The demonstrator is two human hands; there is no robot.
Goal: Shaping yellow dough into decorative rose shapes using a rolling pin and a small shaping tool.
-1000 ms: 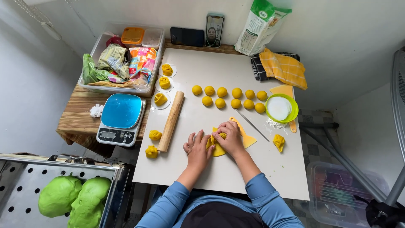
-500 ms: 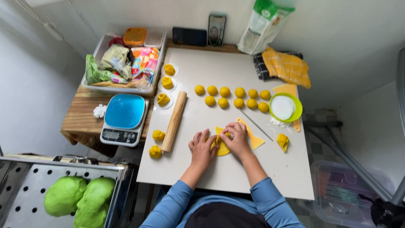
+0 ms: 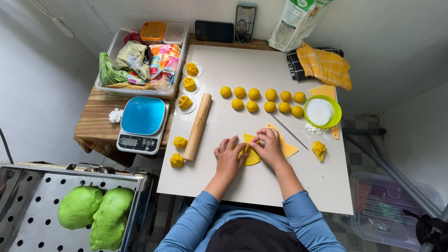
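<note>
From the head camera, looking straight down: both hands meet over a flat yellow dough sheet point(image 3: 252, 156) on the white table point(image 3: 261, 186), near its front edge. The left hand point(image 3: 228, 156) lies on the sheet's left side, fingers spread and flat, pressing rather than gripping. The right hand point(image 3: 269, 147) comes in from the right with fingertips pinched on a raised fold of the dough — so the sheet sits between the two hands, its long axis running roughly up and to the right. A wooden rolling pin point(image 3: 198, 126) lies to the left, a double row of dough balls point(image 3: 262, 100) beyond, and a thin metal rod point(image 3: 288, 130) just right of the hands.
</note>
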